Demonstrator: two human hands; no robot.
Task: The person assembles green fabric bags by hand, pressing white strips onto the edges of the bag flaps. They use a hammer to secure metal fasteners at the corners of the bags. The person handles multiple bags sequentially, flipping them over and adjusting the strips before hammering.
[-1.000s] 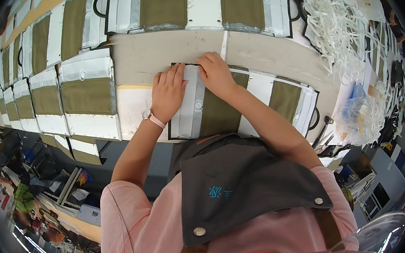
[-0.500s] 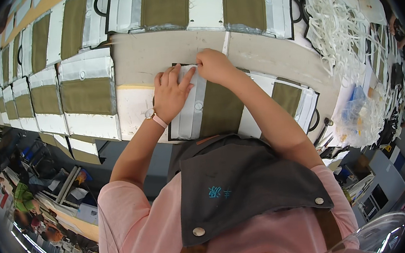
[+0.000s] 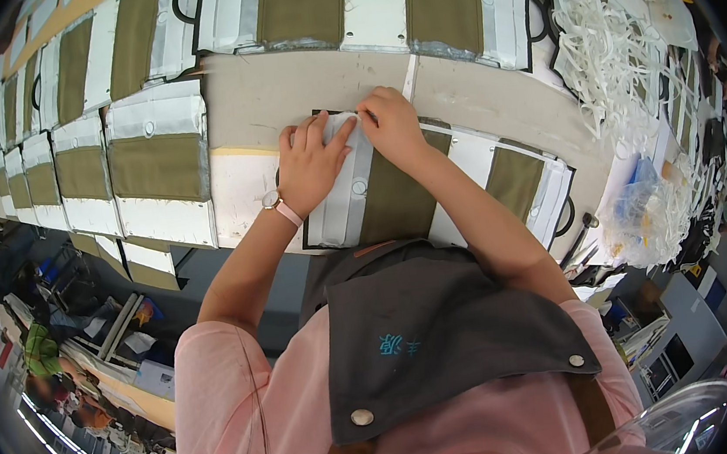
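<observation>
A flat panel (image 3: 394,196) of olive fabric with white and silvery strips and dark edging lies on the table in front of me. My left hand (image 3: 312,162) rests on its upper left part, fingers spread over the pale strip, with a watch on the wrist. Close beside it, my right hand (image 3: 392,126) is at the far edge of the panel, thumb and fingers pinched together near the left fingertips. Whatever lies in that pinch is too small to make out. A round pale disc (image 3: 360,186) shows on the strip below my left hand.
Similar olive-and-white panels (image 3: 159,168) lie in a row at left, with more panels (image 3: 299,10) along the far side. White strip scraps (image 3: 596,56) are heaped at right. Nearer are a clear plastic bag (image 3: 649,208) and a dark-handled tool (image 3: 586,223) by the table edge.
My right hand has shifted slightly right and its curled fingers have turned, showing a small gap behind the pinch. The left hand stays spread on the panel.
</observation>
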